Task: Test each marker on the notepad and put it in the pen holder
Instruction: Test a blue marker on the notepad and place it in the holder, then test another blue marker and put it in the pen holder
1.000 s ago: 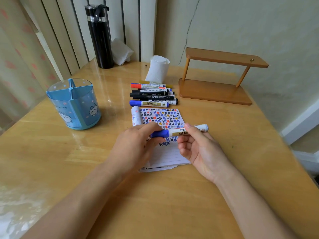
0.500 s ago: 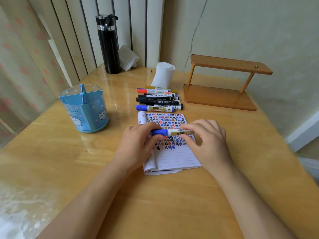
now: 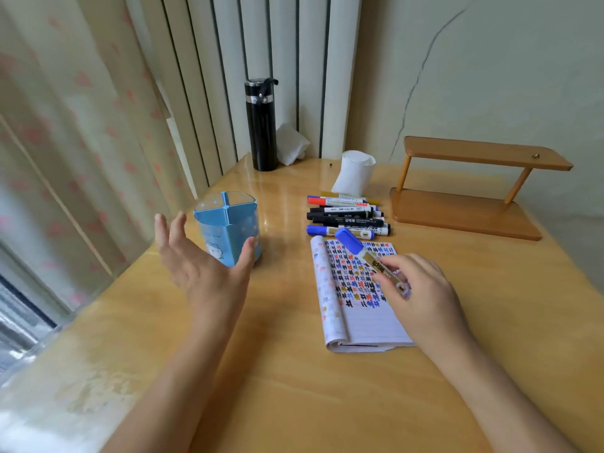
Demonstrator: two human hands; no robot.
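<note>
My right hand holds a blue-capped marker by its tail end, cap on and pointing up-left, above the notepad. The open notepad lies on the desk, its upper page covered in coloured test marks. My left hand is spread wide with nothing in it, just in front of the blue pen holder, thumb near its right side. The holder is divided into compartments. A row of several more markers lies behind the notepad.
A black flask and a crumpled tissue stand at the back by the radiator. A white paper roll sits behind the markers. A wooden stand occupies the back right. A curtain hangs along the left edge.
My left hand let go of the marker's cap end and swung left toward the pen holder, fingers spread. My right hand kept the marker and tilted its cap upward.
</note>
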